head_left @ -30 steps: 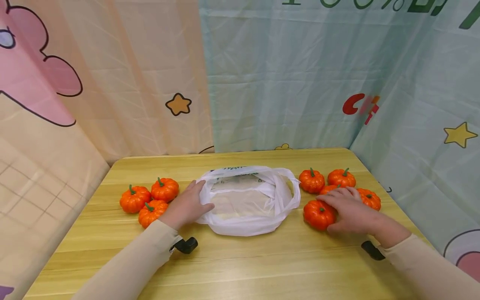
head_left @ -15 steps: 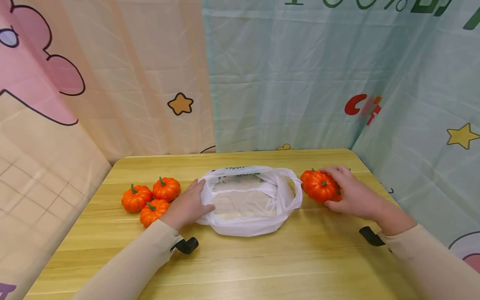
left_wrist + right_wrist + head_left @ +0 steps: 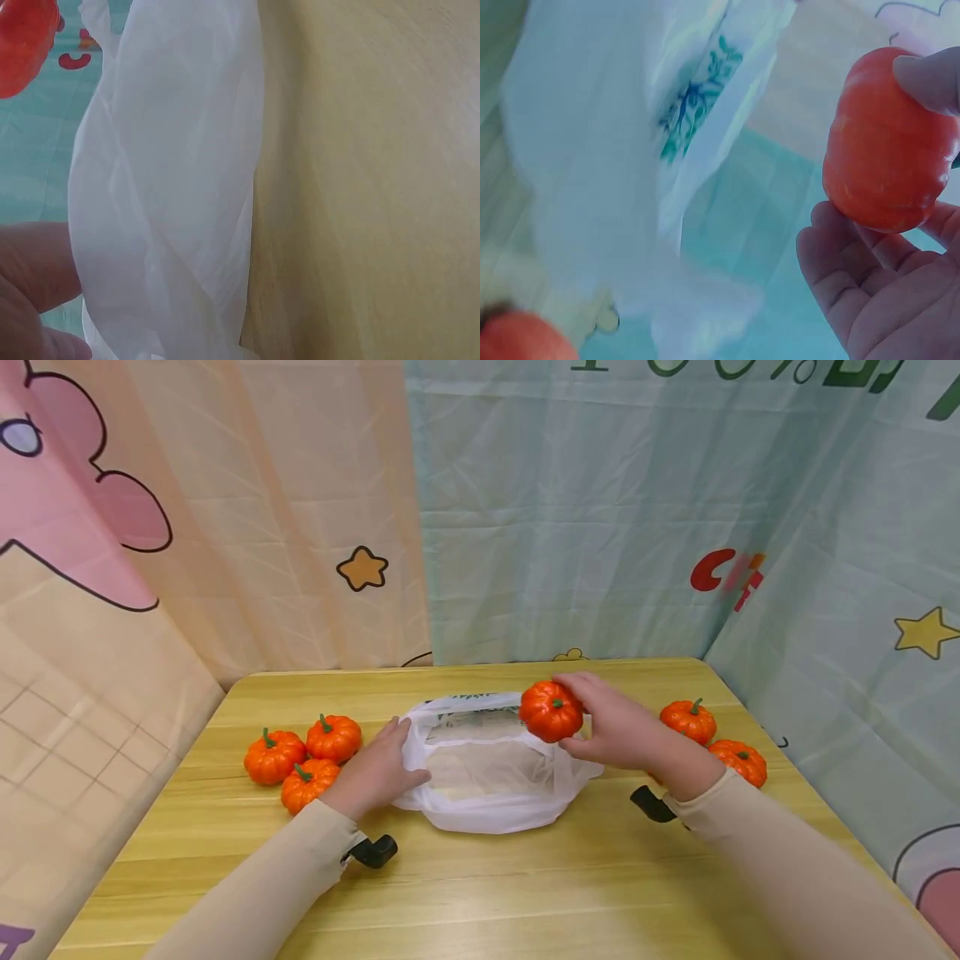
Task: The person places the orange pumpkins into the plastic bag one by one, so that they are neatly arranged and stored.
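My right hand (image 3: 615,722) grips a small orange pumpkin (image 3: 551,712) between thumb and fingers, above the right part of a white plastic bag (image 3: 495,818). The pumpkin's green stem faces the head camera. In the right wrist view the thumb presses one side of the pumpkin and the fingers curl under the other. The bag stands with its mouth wide, its printed back rim showing. At the bag's left rim my left hand (image 3: 378,768) holds the edge, thumb over the opening. In the left wrist view the white bag wall (image 3: 165,165) partly hides those fingers.
Three small pumpkins (image 3: 273,757) lie left of the bag. To the right are more pumpkins (image 3: 688,721), some partly hidden behind the right hand and wrist. The wooden table (image 3: 480,893) meets printed curtains (image 3: 570,552) at its back and sides.
The right hand has picked up the front pumpkin of the right group and carried it left, over the bag. The left hand has stayed at the bag's left rim.
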Demonstrator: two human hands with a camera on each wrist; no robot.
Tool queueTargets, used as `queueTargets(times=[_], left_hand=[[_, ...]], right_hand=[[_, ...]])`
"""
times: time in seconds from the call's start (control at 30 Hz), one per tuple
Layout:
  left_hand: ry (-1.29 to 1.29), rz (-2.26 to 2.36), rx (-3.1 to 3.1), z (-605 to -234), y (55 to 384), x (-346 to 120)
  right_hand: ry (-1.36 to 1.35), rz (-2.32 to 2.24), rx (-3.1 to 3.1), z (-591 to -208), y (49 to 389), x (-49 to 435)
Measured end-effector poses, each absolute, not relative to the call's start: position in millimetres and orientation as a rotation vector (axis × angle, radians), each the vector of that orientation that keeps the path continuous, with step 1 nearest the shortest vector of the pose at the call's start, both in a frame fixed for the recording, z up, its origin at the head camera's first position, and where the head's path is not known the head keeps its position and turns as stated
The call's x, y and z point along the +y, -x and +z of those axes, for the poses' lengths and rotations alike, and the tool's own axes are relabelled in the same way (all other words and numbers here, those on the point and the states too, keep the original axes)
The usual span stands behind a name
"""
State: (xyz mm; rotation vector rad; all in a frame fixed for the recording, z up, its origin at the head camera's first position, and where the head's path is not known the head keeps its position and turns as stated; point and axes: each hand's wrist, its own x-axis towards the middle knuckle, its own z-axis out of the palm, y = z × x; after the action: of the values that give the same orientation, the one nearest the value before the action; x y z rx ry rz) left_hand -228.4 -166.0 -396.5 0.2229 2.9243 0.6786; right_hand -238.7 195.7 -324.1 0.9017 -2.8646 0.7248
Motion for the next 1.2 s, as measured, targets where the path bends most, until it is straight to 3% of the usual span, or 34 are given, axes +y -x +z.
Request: queueTargets(times=[0.47,1.2], left_hand=[[-0.217,0.700,2.920,-397,228,-165],[-0.242,0.719,2.900,-398,224,-166]], right_hand=[[-0.897,0.803,-3.049,-365,267,98],[-0.719,0.790,-3.206,-400,279,46]])
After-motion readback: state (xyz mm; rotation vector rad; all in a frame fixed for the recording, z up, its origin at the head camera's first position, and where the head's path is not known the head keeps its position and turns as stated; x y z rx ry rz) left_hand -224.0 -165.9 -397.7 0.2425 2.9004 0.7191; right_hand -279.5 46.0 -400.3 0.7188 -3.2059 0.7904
